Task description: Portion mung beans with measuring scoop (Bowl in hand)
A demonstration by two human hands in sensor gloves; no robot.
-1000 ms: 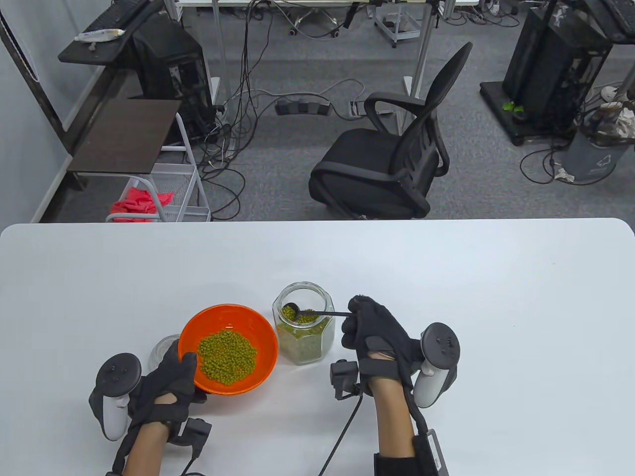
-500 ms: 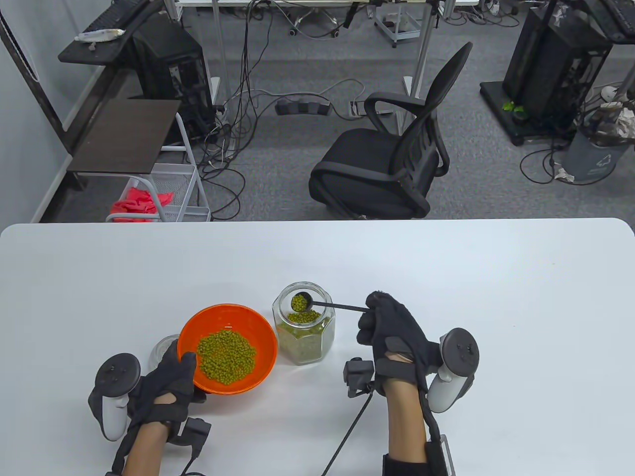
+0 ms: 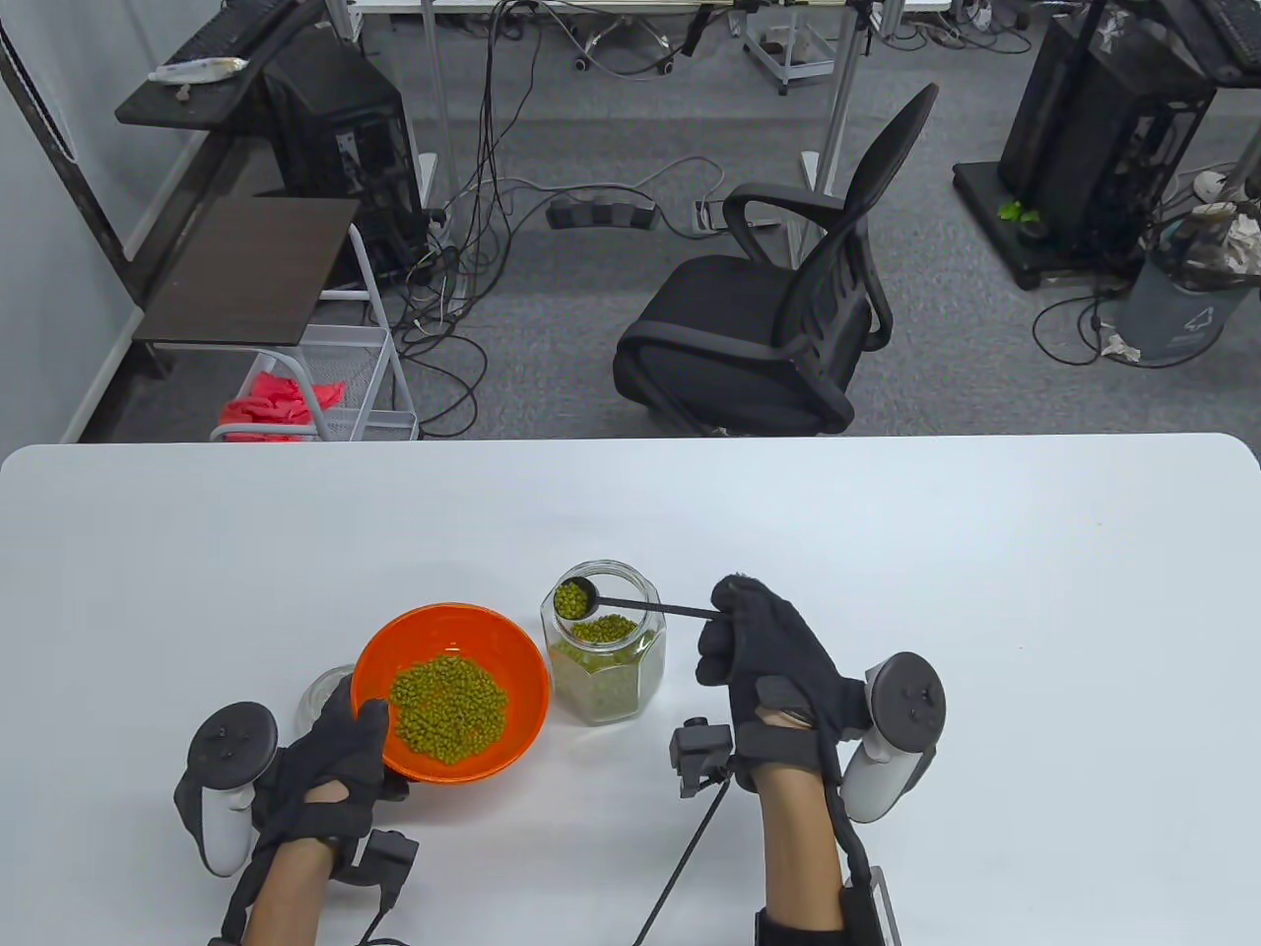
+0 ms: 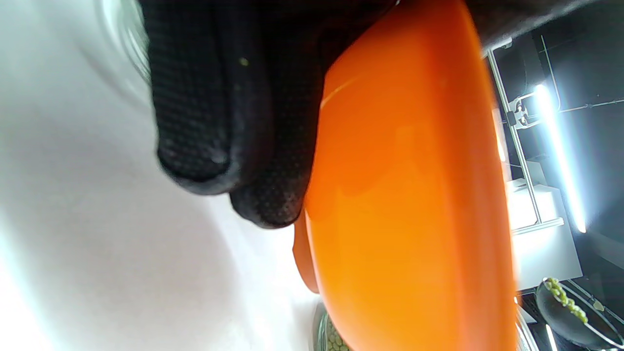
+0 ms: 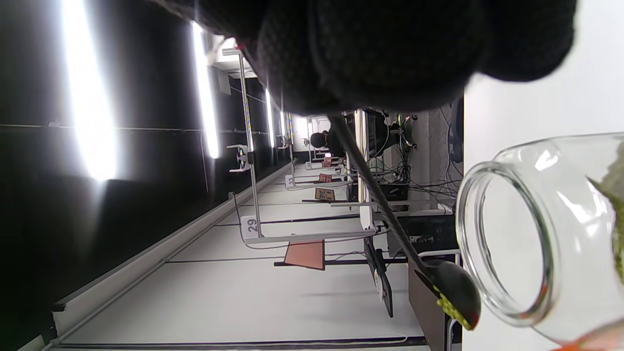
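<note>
While your left hand [image 3: 330,754] grips the near-left rim of the orange plastic bowl [image 3: 512,655], thumb hooked over the edge and fingers [image 4: 209,122] curled under its glossy, smooth outer wall, your right hand [image 3: 763,655] pinches the far end of a thin black measuring scoop [image 3: 630,604].

Item one: bowl, one, round, shallow, bright orange, raised off the white table [image 3: 985,591] as the left wrist view shows. It holds one heap of mung beans [image 3: 448,709], small, matte, olive-green, lying toward its near side.

Item two: glass jar [image 3: 603,655], one, clear, faceted body with a round open mouth, standing upright on the table just right of the bowl. It is roughly half full of the same beans.

Item three: scoop, one, slim straight handle with a small round cup. The cup sits over the left part of the jar mouth, above the rim, loaded with beans. The handle runs right to your fingers.

Item four: jar lid [image 3: 323,690], one, clear, lying on the table at the bowl's left, partly hidden by your left hand.

Item five: gloves, two, black knit fabric, each carrying one grey-and-black tracker [image 3: 222,778] on its back.

Item six: black mesh office chair [image 3: 778,296], one, beyond the table's far edge.
</note>
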